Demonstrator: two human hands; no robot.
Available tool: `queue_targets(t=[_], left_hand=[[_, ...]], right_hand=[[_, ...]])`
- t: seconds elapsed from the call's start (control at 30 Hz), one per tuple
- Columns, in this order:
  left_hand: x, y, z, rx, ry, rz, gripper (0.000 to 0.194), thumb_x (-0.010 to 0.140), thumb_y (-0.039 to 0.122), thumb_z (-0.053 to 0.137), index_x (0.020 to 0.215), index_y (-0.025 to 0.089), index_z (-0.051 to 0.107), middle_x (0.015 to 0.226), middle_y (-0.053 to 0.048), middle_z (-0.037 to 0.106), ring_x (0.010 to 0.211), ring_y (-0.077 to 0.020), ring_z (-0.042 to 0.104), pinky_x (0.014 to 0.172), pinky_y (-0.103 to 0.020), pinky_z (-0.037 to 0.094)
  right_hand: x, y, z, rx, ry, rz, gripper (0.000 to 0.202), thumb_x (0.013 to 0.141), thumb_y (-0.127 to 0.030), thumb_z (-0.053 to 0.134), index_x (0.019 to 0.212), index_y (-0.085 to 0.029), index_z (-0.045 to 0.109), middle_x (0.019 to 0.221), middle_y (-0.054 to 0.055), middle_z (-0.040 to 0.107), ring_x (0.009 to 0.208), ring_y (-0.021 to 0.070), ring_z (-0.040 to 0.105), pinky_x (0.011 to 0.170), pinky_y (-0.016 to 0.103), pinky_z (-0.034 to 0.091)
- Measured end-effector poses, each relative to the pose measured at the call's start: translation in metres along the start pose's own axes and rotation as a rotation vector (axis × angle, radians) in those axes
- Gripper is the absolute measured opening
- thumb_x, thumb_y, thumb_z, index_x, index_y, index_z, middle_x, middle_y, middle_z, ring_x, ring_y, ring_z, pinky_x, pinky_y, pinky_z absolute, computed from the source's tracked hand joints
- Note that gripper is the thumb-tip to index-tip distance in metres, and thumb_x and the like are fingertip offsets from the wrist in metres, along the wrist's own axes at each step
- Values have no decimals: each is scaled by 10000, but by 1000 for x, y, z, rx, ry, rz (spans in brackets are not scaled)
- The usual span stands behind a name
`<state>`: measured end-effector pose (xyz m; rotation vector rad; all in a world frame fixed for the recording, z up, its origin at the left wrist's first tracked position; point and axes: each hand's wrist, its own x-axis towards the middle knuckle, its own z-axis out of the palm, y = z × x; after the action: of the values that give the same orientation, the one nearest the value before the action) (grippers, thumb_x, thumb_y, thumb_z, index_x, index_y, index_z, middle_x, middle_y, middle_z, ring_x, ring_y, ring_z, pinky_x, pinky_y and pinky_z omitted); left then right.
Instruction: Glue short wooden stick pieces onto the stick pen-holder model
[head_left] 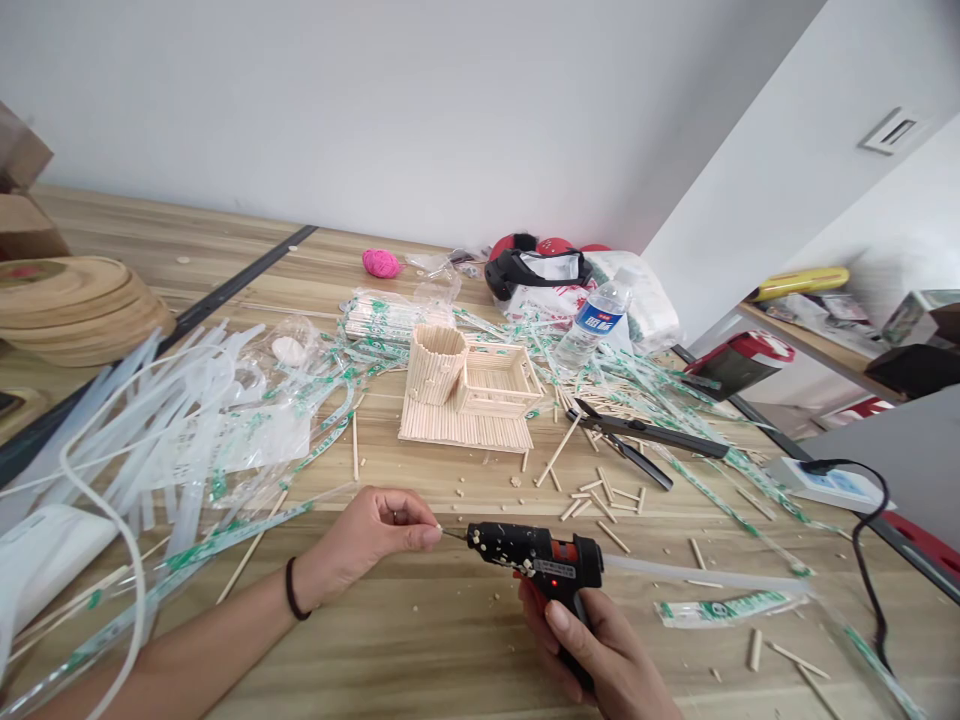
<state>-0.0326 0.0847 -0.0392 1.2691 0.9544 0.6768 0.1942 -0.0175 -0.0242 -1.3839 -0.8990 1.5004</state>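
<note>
In front of the stick model (480,396), the right hand (604,650) grips the hot-glue gun (521,549) and the left hand (379,533) pinches something indistinct, best held steady with fingertips (426,538) clear of the nozzle (456,535).

- A small craft workspace is suggested by a wood-grain desk (360,640) strewn with cut sticks (755,650) and wrappers (731,608).
- Handwork is indicated by the glue gun (517,545) at lower centre and the stick model (472,400) mid-frame.
- Whether it belongs to a home or studio cannot be told.
</note>
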Motion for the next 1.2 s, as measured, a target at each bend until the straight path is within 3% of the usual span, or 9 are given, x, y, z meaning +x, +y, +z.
queue_targets(t=[0.43, 0.7, 0.93, 1.03, 1.1, 1.2], left_hand=[[2, 1, 1, -59, 7, -25, 178, 645, 326, 767, 644, 167, 687, 614, 16, 649, 599, -126, 539, 622, -238, 411], [0, 4, 1, -31, 10, -17, 177, 642, 324, 763, 627, 166, 684, 607, 17, 636, 601, -129, 528, 622, -242, 407], [1, -1, 1, -66, -1, -8, 172, 651, 321, 763, 642, 166, 689, 623, 20, 634, 610, -126, 527, 623, -237, 400], [2, -2, 0, -64, -9, 5, 171, 654, 319, 762, 641, 163, 692, 624, 16, 634, 607, -124, 525, 613, -233, 400], [2, -2, 0, -50, -8, 9, 171, 655, 319, 760, 641, 162, 694, 625, 12, 636, 607, -124, 528, 611, -234, 403], [2, -2, 0, -40, -2, 6, 169, 659, 321, 755, 646, 164, 694, 619, 14, 635, 605, -124, 530, 614, -235, 408]], right_hand=[[1, -2, 0, -41, -18, 32, 502, 697, -606, 663, 846, -127, 643, 559, -41, 454, 417, 45, 336, 402, 195, 179], [2, -2, 3, -18, -70, -46, 442, 755, -572, 619, 799, -132, 622, 602, -17, 526, 401, 39, 339, 403, 199, 164], [4, -2, 2, -17, -63, -44, 455, 733, -589, 629, 808, -140, 626, 605, -16, 533, 393, 37, 329, 397, 195, 187], [4, -1, -5, -105, 6, -67, 479, 741, -614, 595, 767, -137, 633, 555, -18, 517, 397, 60, 340, 411, 210, 233], [2, 1, -13, -268, 113, -132, 463, 760, -607, 567, 793, -154, 653, 550, -2, 540, 442, 110, 425, 448, 232, 320], [-2, 3, -36, -628, 272, -323, 370, 735, -551, 601, 903, -225, 648, 724, 35, 654, 622, 201, 582, 586, 274, 445]])
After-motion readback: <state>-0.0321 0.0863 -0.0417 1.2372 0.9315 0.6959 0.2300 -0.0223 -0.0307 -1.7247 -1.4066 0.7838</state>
